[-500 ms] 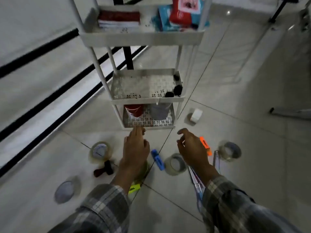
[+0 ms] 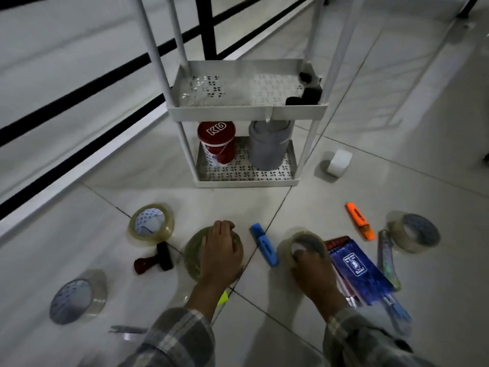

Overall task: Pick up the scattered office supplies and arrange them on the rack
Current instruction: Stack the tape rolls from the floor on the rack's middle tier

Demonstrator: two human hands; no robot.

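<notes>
Hands both down on tape rolls on the tiled floor (image 2: 370,181). Left hand (image 2: 221,256) lies palm-down over a greenish tape roll (image 2: 191,256), fingers curled round its far rim; whether the roll is lifted cannot be told. Right hand (image 2: 313,266) has fingertips hooked into the core of a clear tape roll (image 2: 301,243), thumb side hidden, roll looks tilted up at 12 o'clock. Between the two hands lies a blue highlighter (image 2: 264,245). At 3 o'clock of the right hand, touching it, a blue spiral notepad (image 2: 356,266), with pens (image 2: 391,303) partly under it and a pale cutter (image 2: 387,260) just beside. Orange highlighter (image 2: 360,220) at 1 o'clock, another clear tape roll (image 2: 414,233) further out at 2 o'clock. At 9 o'clock of the left hand a dark stamp (image 2: 156,258); yellowish tape roll (image 2: 150,225) at 10 o'clock; grey-cored tape roll (image 2: 78,298) well apart at 8 o'clock. Yellow highlighter (image 2: 222,298) peeks out under the left wrist. White rack (image 2: 246,112) stands at 12 o'clock: bottom shelf has a red tub (image 2: 217,143) and grey container (image 2: 268,147); middle shelf has small black items (image 2: 307,94) in its right corner. White tape roll (image 2: 338,162) on the floor right of the rack.
</notes>
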